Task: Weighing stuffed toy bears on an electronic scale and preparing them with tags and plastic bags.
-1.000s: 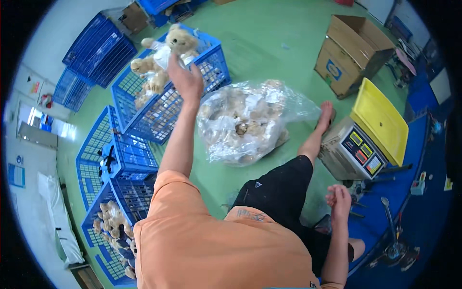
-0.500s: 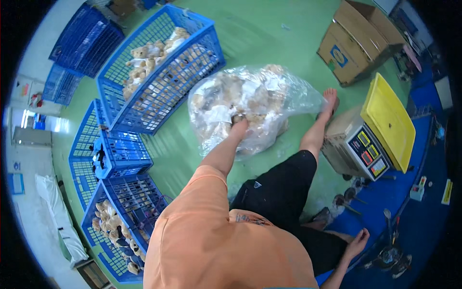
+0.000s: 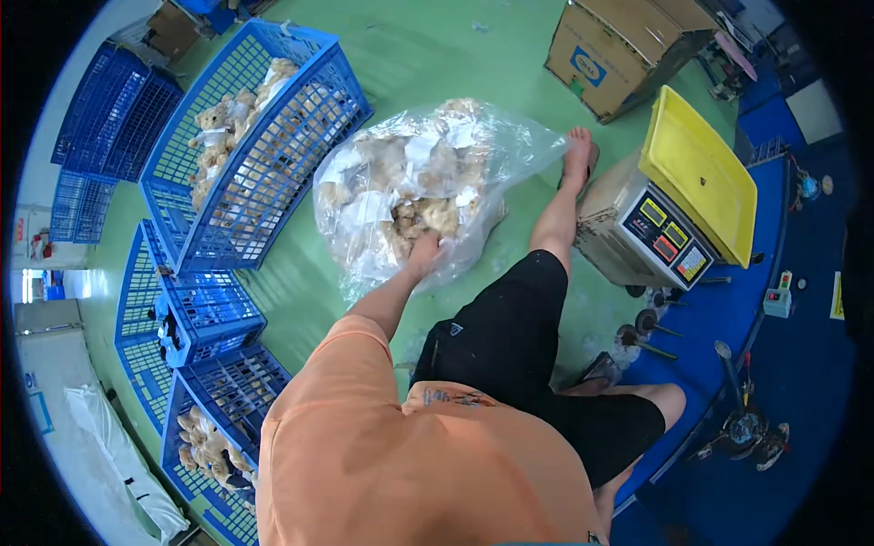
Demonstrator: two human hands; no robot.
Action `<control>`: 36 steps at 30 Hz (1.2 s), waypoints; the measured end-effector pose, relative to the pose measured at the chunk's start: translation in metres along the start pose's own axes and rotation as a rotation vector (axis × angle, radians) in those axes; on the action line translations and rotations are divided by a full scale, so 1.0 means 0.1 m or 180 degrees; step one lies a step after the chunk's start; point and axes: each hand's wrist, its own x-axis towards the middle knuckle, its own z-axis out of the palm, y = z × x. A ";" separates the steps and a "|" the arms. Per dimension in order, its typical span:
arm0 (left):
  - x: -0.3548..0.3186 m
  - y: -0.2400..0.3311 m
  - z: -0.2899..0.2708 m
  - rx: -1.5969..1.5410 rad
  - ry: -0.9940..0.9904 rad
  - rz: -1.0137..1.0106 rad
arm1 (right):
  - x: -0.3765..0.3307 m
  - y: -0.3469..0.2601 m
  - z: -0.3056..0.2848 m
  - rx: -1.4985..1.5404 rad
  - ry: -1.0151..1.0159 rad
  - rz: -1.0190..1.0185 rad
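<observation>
On the green floor ahead of me lies a clear plastic bag (image 3: 523, 146) filled with light-brown plush bears (image 3: 441, 216) that carry white cloth or tags. My left hand (image 3: 422, 256) reaches to the near side of the bag, right against the bears. Its fingers are mostly hidden among plush and plastic, so their grip does not show. One edge of the bag stretches right to my bare foot (image 3: 577, 156). My right hand is out of the picture.
A blue crate (image 3: 264, 173) of similar bears stands left of the bag, with more blue crates (image 3: 218, 314) nearer. To the right are a scale (image 3: 651, 241) with a yellow tray (image 3: 706, 187), a cardboard box (image 3: 614, 68) and metal tools (image 3: 648, 326) by a blue surface (image 3: 719, 350).
The view has shifted, moving the bag and crates leftward in the picture. My left hand has come nearer, to the bag's near edge. My right hand has left the view.
</observation>
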 end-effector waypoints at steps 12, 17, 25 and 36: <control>-0.07 1.32 -0.91 -0.2007 0.1352 0.0141 | 0.85 -0.22 -0.15 -0.0247 0.0743 0.0339; -0.32 2.34 -1.34 -0.3869 0.0802 0.0874 | 0.54 -0.08 -0.21 -0.1493 0.0680 -0.0258; -0.95 3.67 -0.85 -0.4626 -0.1449 0.0788 | 0.31 -2.21 0.41 0.0377 -0.0299 -0.1810; -1.30 4.08 0.22 -0.3517 -0.2873 0.0553 | 0.92 -2.57 0.80 0.1858 -0.1125 -0.0712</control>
